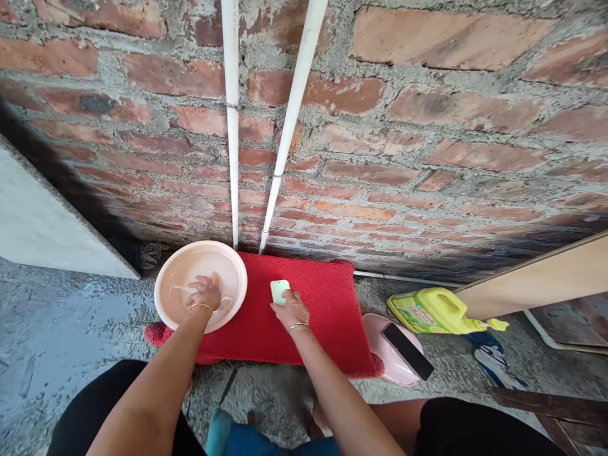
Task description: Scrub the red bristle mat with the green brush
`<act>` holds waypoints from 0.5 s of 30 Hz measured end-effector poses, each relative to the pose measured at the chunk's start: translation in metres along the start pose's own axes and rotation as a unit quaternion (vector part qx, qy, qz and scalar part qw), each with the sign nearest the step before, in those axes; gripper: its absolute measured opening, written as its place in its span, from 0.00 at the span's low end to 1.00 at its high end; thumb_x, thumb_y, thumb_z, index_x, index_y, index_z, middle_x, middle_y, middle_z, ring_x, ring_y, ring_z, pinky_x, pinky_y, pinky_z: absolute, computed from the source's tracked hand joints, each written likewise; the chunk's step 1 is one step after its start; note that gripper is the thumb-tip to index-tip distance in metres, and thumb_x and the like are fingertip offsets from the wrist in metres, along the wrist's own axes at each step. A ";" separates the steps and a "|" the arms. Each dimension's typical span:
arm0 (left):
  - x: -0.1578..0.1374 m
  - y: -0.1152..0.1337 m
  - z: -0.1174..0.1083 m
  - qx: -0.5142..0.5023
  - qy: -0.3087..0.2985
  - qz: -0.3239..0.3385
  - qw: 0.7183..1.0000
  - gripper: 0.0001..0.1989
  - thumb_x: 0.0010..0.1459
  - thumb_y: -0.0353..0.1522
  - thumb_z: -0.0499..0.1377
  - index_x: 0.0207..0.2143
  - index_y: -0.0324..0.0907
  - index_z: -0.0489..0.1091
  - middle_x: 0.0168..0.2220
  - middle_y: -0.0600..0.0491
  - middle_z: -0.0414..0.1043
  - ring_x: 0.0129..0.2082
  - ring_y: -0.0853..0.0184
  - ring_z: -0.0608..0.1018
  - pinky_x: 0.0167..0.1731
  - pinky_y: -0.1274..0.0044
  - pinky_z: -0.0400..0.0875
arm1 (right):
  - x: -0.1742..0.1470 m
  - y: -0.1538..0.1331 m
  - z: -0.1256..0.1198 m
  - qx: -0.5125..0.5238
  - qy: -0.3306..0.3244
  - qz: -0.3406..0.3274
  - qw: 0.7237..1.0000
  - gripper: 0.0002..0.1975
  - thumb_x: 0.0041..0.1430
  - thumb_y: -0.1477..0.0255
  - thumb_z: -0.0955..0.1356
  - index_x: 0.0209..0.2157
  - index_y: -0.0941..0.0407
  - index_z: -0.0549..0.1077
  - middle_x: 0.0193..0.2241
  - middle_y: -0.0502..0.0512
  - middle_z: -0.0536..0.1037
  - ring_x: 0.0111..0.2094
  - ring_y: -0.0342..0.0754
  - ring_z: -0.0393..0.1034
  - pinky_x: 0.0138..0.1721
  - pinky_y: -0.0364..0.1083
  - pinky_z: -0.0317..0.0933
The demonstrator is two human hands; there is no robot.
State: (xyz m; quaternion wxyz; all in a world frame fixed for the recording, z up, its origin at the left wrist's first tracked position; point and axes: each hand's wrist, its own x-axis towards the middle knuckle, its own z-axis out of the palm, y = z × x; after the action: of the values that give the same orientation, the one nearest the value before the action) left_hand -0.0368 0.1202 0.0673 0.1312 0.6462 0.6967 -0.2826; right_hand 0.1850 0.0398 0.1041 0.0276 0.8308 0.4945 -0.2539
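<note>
My left hand (207, 292) is in the pale pink basin (164, 278), which holds some water. Its fingers are spread, and nothing shows in its grasp. The basin stands on the left part of a red, fleecy cloth (327, 310) spread over a low, flat surface. Over the middle of the cloth, my right hand (293, 311) has its fingers and thumb closed on the near end of a pale green bar of soap (279, 290). The bar's far end sticks out past the fingers. Whether it touches the cloth is hard to tell.
A pink stool (375, 332) carrying a black phone (408, 351) stands at the right. Beyond it lies a yellow detergent bottle (434, 310), near a blue and white slipper (496, 364). Two white pipes (232, 145) run down the brick wall (403, 126). Wet concrete floor (61, 329) lies left.
</note>
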 end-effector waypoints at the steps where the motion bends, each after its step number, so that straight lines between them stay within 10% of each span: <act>1: 0.001 0.000 0.001 0.006 0.000 0.000 1.000 0.55 0.45 0.41 0.66 0.66 0.46 0.34 0.64 0.24 0.41 0.58 0.24 0.55 0.32 0.43 0.68 | 0.002 0.019 -0.006 0.004 0.007 0.021 1.000 0.21 0.53 0.58 0.66 0.46 0.51 0.66 0.45 0.55 0.68 0.42 0.49 0.70 0.42 0.46 0.60; 9: 0.001 0.002 0.002 0.017 0.006 -0.012 1.000 0.55 0.45 0.42 0.65 0.67 0.43 0.34 0.63 0.21 0.41 0.57 0.23 0.54 0.32 0.43 0.67 | 0.015 0.164 -0.049 0.044 0.098 0.167 0.980 0.18 0.53 0.59 0.67 0.43 0.54 0.68 0.38 0.56 0.70 0.38 0.50 0.70 0.38 0.47 0.60; 15: 0.003 0.002 0.002 0.008 -0.005 -0.009 1.000 0.57 0.42 0.43 0.66 0.66 0.44 0.36 0.63 0.20 0.39 0.57 0.22 0.54 0.33 0.43 0.66 | -0.005 0.168 -0.033 0.064 0.140 0.135 0.979 0.17 0.51 0.60 0.68 0.41 0.52 0.69 0.37 0.53 0.68 0.36 0.48 0.69 0.40 0.46 0.60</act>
State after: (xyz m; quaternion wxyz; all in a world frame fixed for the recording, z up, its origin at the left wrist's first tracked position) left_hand -0.0355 0.1214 0.0636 0.1265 0.6396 0.6995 -0.2926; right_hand 0.3362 -0.0399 0.1004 -0.0610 0.9173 0.3594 -0.1605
